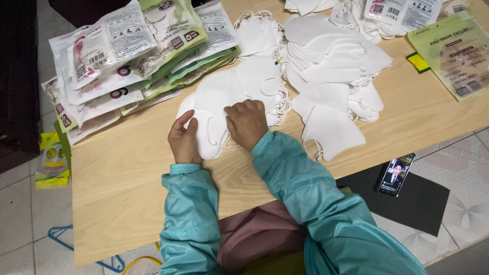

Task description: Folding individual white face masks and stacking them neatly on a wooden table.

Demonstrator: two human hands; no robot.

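Observation:
A small stack of white folded face masks [220,97] lies on the light wooden table [127,193] in front of me. My left hand [183,140] grips the stack's near left edge, thumb on top. My right hand [248,124] presses down on the stack from the right, fingers curled over the masks. Both arms wear teal sleeves. More white masks [331,66] are spread in a loose heap to the right of my hands, their ear loops tangled.
A fanned pile of printed mask packets [127,56] covers the table's far left. Another green packet [456,51] lies at the far right. A phone [396,174] rests on a black mat on the tiled floor. Blue and yellow hangers [114,263] lie below the table.

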